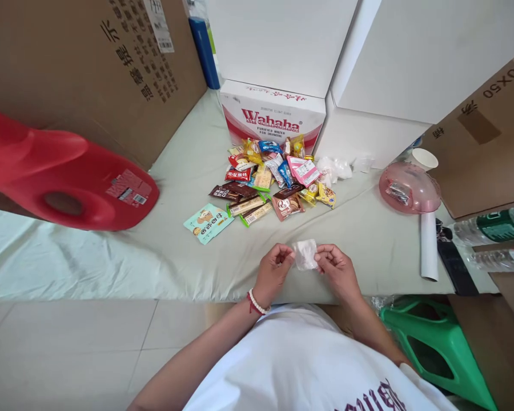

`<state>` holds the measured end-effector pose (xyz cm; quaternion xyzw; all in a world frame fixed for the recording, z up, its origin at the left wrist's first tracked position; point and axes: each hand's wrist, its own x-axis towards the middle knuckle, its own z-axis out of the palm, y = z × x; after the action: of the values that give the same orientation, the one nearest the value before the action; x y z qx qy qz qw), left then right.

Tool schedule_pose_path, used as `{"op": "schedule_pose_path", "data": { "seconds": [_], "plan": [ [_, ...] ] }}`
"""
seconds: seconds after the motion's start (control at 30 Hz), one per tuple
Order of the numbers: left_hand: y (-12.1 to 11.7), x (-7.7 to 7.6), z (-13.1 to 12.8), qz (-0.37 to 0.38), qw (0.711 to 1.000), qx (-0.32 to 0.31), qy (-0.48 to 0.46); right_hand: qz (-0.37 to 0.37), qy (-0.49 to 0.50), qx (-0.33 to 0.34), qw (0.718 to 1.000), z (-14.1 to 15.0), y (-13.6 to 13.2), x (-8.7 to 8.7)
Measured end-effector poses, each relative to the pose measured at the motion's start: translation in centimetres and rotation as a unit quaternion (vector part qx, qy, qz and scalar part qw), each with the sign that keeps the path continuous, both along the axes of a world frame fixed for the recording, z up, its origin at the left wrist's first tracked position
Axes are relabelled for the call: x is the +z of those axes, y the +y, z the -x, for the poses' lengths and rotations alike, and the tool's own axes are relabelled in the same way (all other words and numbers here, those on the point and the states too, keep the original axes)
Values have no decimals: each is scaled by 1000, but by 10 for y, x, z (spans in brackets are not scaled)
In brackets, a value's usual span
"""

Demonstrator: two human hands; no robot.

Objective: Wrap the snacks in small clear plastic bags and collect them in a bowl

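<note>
A small white, partly see-through plastic packet [305,254] is stretched between my two hands, just above the table's front edge. My left hand [276,271] pinches its left side between thumb and fingers. The right edge of the packet is gripped the same way by my right hand [337,268]. What the packet contains, if anything, I cannot make out. Beyond my hands lies a pile of wrapped snacks, among them a mint-green pouch [209,223], a brown wrapped snack [288,205] and a pink packet [303,171].
Behind the snacks stands a Wahaha water carton [274,117]. Crumpled clear plastic [334,169] lies right of the pile. A red jug [89,177] occupies the left side. At right are a pink translucent bowl [411,191], a white roll [429,245] and plastic bottles [497,225].
</note>
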<state>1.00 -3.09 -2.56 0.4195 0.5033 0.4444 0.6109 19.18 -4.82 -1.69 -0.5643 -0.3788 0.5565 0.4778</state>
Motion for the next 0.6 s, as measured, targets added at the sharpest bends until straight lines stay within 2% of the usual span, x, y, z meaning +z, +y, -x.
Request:
{"op": "schedule_pose_path", "data": {
  "seconds": [0.07,0.13,0.23,0.33,0.5,0.6],
  "plan": [
    [1,3,-3,-23,998,-52,-10,-29,-51,24,998,6,2,2],
    [4,4,-6,-23,997,-71,-18,-39,-64,38,996,12,5,4],
    [8,0,-4,24,997,-61,-42,-28,-44,28,998,15,12,3],
    [11,-6,5,62,995,-38,-71,-13,-12,-18,1000,7,18,1],
    [14,-11,28,69,992,11,-104,3,33,-101,994,-16,22,-1],
    [19,-13,42,70,993,11,-96,15,33,-103,994,-25,22,0]
  ]
}}
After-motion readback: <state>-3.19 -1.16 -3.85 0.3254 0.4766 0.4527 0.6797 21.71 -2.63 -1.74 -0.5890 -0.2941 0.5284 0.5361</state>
